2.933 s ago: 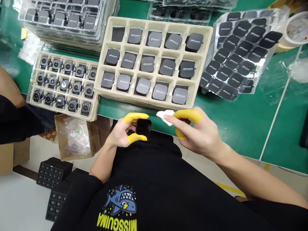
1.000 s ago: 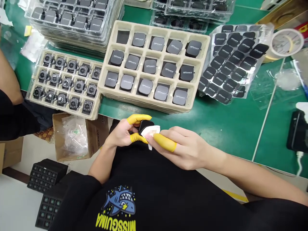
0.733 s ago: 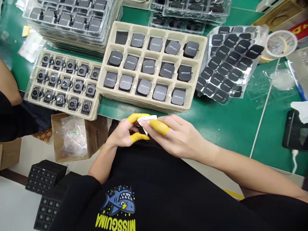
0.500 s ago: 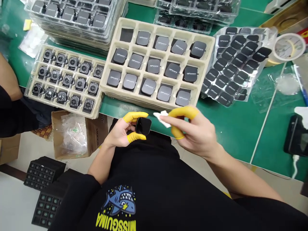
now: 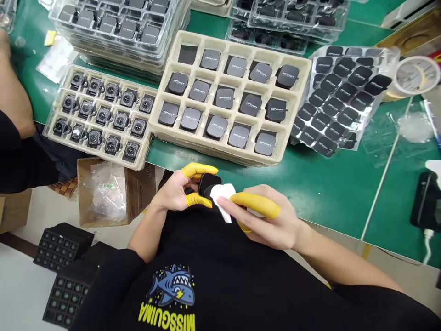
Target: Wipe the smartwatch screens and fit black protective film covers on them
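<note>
My left hand (image 5: 181, 188), with yellow finger cots on its thumb and a finger, grips a black smartwatch case (image 5: 208, 181) by its edges, the glossy screen facing up. My right hand (image 5: 267, 214), also in yellow cots, pinches a folded white wipe (image 5: 223, 195). The wipe overlaps the lower right part of the watch screen and appears to touch it. Beyond my hands lies a beige tray (image 5: 220, 145) of dark square watches with printed covers; its far left compartment holds only a dark pad.
To the left is a tray of watches (image 5: 103, 115) with their backs up. Stacked clear trays (image 5: 113, 43) stand behind it. Sheets of black stickers (image 5: 330, 105) and a tape roll (image 5: 415, 76) lie right. A cardboard box (image 5: 134, 193) sits below the table edge; another person's arm (image 5: 14, 87) is at far left.
My right hand has moved left and down, bringing the wipe from beside the watch onto its screen. My left hand still holds the watch. The whole view has shifted slightly.
</note>
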The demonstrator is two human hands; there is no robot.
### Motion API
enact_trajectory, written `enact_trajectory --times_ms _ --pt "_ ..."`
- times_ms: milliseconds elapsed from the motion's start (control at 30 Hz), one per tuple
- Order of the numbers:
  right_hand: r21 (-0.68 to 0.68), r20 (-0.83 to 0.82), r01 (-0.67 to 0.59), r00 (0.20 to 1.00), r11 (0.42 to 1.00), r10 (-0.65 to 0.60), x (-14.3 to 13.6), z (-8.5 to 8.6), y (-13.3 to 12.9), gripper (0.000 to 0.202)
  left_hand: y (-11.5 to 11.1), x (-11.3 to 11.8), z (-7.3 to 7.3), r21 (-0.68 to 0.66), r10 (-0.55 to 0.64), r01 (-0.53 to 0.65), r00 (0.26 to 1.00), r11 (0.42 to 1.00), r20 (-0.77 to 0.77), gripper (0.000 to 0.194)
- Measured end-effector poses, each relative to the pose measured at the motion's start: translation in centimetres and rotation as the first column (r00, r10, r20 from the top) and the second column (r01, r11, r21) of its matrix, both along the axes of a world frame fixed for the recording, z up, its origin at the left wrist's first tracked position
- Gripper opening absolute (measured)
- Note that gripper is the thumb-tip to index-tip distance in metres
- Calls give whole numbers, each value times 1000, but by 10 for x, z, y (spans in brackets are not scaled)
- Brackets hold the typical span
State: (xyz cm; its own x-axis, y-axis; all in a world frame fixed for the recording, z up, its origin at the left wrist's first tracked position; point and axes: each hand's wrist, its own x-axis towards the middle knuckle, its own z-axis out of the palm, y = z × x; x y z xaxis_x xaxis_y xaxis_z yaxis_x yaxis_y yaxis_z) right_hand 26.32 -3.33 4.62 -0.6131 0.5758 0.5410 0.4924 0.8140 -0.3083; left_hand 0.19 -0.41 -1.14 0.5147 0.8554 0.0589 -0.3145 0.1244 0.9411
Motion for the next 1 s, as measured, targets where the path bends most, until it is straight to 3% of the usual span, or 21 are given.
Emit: enact_trajectory --times_ms 100,167,333,433,500,733,900,1000 --pt "67 -8 -106 994 992 106 -11 6 6 34 -2 1 1 57 -36 38 999 998 -36 68" --pt "78 34 -116 993 990 114 -16 11 13 33 -3 1 0 94 -42 48 997 994 -59 68" --pt "156 92 13 995 988 -28 -6 6 33 55 -5 -4 0 48 34 -33 999 998 -19 69" --pt "136 -13 154 988 979 -154 5 3 35 68 -7 -9 3 -22 76 -77 997 997 -22 73" --pt "79 -66 183 982 980 -178 10 6 30 69 -7 -10 5 -38 76 -78 997 996 -32 75" --pt "-27 25 -92 995 995 93 8 21 13 49 -4 -5 8 -24 58 -59 998 998 -12 73" --pt "131 50 -192 981 973 187 -8 21 18 31 -4 -5 13 -21 -2 1 1000 1000 -16 68" --pt "108 126 -236 967 966 222 -15 28 23 26 -3 -6 13 19 -55 56 997 998 -55 61"
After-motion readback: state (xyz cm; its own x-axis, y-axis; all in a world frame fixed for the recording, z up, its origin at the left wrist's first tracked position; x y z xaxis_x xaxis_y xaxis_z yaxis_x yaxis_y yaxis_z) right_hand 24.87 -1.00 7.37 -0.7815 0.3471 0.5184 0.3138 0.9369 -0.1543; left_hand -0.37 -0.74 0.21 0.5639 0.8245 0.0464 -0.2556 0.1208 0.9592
